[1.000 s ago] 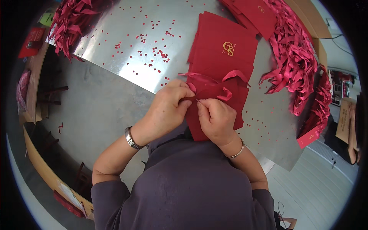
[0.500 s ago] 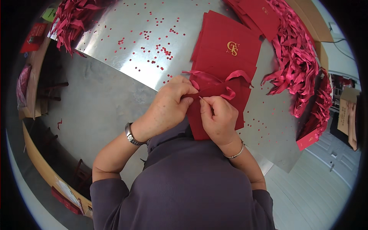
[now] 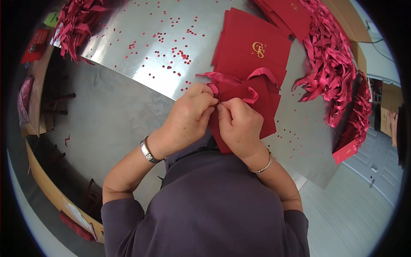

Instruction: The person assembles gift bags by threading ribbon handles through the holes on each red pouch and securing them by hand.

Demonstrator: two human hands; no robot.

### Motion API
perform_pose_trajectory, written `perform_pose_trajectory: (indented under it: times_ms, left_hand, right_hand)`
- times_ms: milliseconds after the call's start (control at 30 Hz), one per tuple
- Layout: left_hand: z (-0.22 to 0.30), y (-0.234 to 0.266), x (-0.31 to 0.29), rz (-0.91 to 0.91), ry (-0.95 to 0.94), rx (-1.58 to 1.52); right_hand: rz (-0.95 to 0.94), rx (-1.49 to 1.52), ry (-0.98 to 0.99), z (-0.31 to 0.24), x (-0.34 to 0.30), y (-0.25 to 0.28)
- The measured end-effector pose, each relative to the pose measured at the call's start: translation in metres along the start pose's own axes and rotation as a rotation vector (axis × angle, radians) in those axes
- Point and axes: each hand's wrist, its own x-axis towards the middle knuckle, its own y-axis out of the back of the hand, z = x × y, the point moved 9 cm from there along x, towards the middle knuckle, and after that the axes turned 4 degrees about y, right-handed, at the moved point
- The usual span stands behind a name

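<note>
A flat red paper bag point(image 3: 233, 91) lies in front of me at the table's near edge, partly under my hands. My left hand point(image 3: 188, 113) is closed in a pinch on its edge, the thumb against the bent fingers. Right beside it, my right hand point(image 3: 242, 126) is closed too, thumb and index fingertip touching the same edge. Whatever sits between the right fingertips is too small to make out. Pink-red ribbon point(image 3: 222, 77) runs across the bag, and a curled ribbon end point(image 3: 251, 96) sticks up near my right knuckles. Beyond lie overlapping red bags point(image 3: 244, 38) with a gold emblem.
Metal table point(image 3: 141, 34) carries scattered small red paper dots point(image 3: 183, 55). At the right hangs a large heap of pink-red ribbons point(image 3: 327, 64), with a smaller heap point(image 3: 79, 25) at the far left. More red bags point(image 3: 287, 15) and a cardboard box point(image 3: 349, 19) stand at the far right.
My right hand has moved slightly left and up, so its fingertips now meet those of my left hand at the bag's edge. The ribbon end shifted left with it.
</note>
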Motion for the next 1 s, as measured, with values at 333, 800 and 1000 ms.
perform_pose_trajectory:
  times_ms: [333,800,1000]
  left_hand:
    - [-0.004,0.003,-0.001,0.033,-0.006,-0.082]
    - [0.001,-0.017,0.035,-0.563,-0.001,0.027]
    - [0.003,-0.011,0.031,-0.433,-0.027,0.213]
  right_hand:
    - [-0.121,0.075,-0.080,0.010,0.006,0.001]
    - [0.107,-0.087,0.218,-0.012,-0.014,0.013]
    - [0.022,-0.134,0.287,-0.030,-0.013,0.035]
